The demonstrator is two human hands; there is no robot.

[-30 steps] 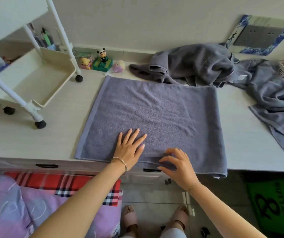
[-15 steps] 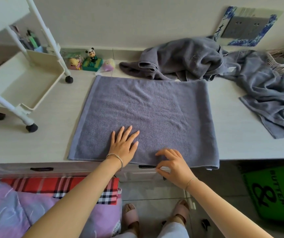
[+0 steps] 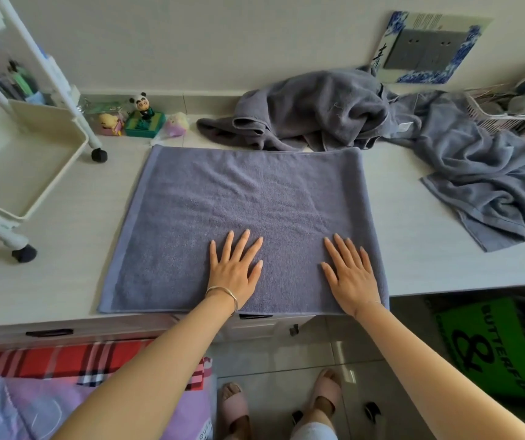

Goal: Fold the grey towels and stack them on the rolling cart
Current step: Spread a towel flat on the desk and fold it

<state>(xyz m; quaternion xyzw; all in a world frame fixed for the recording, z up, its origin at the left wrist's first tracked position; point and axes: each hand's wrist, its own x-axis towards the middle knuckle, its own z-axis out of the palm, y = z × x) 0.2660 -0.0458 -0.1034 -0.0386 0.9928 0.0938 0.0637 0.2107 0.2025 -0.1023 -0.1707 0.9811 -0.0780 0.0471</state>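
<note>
A grey towel [image 3: 245, 211] lies spread flat on the pale desk [image 3: 429, 265], its near edge along the desk's front edge; its far edge looks rounded like a fold, though the view does not settle that. Both hands rest palm-down on its near half, the left hand [image 3: 234, 271] near the middle and the right hand [image 3: 351, 274] close to the right edge, fingers [image 3: 242, 246] straight, spread, gripping nothing. The rolling cart [image 3: 64, 160] stands on the desk to the left, apart from the towel, while a crumpled towel heap [image 3: 318, 112] lies just behind the far edge and a second loose towel [image 3: 489, 185] sprawls to the right.
</note>
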